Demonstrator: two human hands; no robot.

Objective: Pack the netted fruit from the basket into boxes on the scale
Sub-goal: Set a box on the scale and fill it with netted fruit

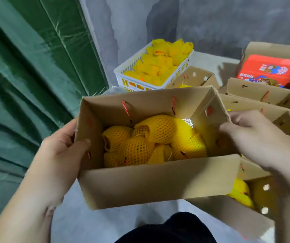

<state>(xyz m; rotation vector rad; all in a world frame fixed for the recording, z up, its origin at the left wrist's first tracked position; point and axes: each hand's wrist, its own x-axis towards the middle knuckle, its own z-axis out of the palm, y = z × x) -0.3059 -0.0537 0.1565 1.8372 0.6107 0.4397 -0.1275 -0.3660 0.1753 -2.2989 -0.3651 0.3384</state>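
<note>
Head view: your left hand (pixel 65 146) grips the left wall of the open cardboard box (pixel 158 181) at frame centre, thumb curled over its rim. Your right hand (pixel 256 137) pinches the right wall. Netted fruit (pixel 149 139) lies inside; more fills the white basket (pixel 123 79) behind, at upper centre.

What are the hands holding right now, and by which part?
Both hold the open cardboard box of netted fruit. The left hand grips its left end wall, thumb inside. The right hand grips the right end wall, fingers curled over the edge.
</note>
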